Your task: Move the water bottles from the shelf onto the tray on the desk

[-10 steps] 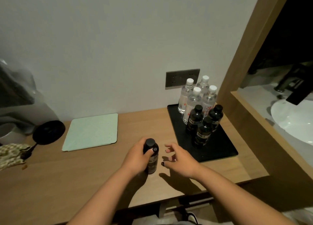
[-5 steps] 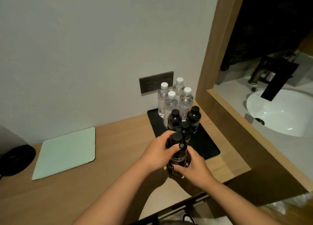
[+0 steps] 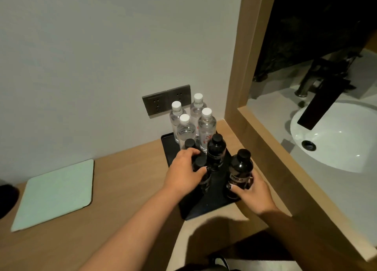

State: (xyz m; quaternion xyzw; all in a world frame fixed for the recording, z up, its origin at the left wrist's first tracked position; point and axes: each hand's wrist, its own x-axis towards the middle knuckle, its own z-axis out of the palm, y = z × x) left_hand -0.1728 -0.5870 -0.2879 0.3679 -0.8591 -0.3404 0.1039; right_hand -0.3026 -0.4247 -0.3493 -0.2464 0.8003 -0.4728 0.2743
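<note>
Now right hand (image 3: 254,191) alone (left (image 3: 183,169) released), dark bottle (image 3: 240,168)

Matt wood desk (image 3: 126,181), glossy bottles (image 3: 240,168)

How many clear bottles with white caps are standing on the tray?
4, all at the back of the black tray by the wall: back left, back right, front left, front right. None seems hidden.

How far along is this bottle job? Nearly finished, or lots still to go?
Mostly done, it seems. Four clear bottles and dark ones already stand on the black tray. In hand: the right hand grips a dark bottle at the tray's near right side, while the left hand rests on another. The shelf isn't visible, so what remains is unknown.
</note>
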